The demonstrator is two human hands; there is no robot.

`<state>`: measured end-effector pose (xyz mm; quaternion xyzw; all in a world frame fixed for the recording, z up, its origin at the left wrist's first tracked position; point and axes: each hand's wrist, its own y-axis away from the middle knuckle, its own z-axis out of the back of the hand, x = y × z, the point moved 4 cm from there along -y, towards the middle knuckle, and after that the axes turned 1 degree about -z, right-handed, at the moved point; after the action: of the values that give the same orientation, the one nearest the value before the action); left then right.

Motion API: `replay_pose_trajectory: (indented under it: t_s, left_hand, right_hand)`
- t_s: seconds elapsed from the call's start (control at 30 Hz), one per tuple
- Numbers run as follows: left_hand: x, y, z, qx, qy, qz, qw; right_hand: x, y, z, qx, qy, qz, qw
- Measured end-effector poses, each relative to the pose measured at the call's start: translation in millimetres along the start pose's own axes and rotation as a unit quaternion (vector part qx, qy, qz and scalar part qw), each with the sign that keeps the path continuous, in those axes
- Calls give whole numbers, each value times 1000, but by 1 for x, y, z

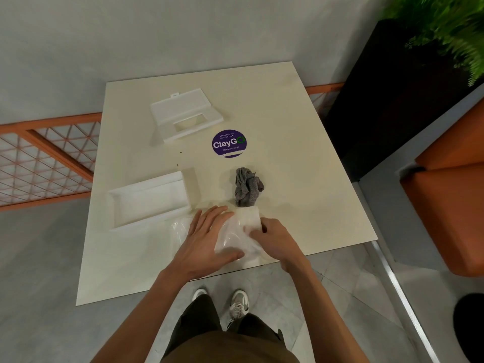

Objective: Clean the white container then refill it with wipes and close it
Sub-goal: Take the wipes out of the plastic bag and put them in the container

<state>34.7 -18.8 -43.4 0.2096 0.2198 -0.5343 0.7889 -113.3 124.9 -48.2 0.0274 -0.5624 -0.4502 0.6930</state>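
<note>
**Both hands on the pack of wipes**

While I stand at the cream table (288, 121), my left hand (207, 242) lies flat on the clear plastic pack of wipes (239, 231), fingers spread a little and thumb under its near edge. My right hand (275, 239) pinches the pack's right side, fingers curled tight on the plastic. The pack sits at the table's near edge. The open white container (149, 200) is just beside it on the left. Its lid (186, 113) lies farther back. A crumpled gray cloth (247, 187) rests just behind the pack, near a purple sticker (229, 144).
</note>
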Motion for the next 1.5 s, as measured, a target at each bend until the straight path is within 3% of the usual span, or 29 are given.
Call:
replay_pose_trajectory:
  t_s: [0.13,0.23,0.5,0.7,0.9,1.23,1.5]
  left_hand:
    - [3,0,-1,7,-11,-6,1000]
    - [4,0,-2,11,-16,-9,1000]
    - [3,1,2,4,-1,-6,1000]
    - [4,3,2,-6,2,8,1000]
    - [3,4,-1,-3,-7,16,1000]
    - [4,7,3,9,14,44,999]
    - [3,4,6,4,30,50,998]
  right_hand:
    - [0,-1,6,-34,-90,-4,995]
    - [-2,-4,5,-50,-78,-28,995]
    - [8,-3,1,57,-99,40,993]
    - [-10,-3,8,-44,-222,-5,974]
    - [-16,-3,10,-2,-201,6,980]
    - [-46,6,76,-120,-278,-29,953]
    - [-25,26,134,-220,-291,32,930]
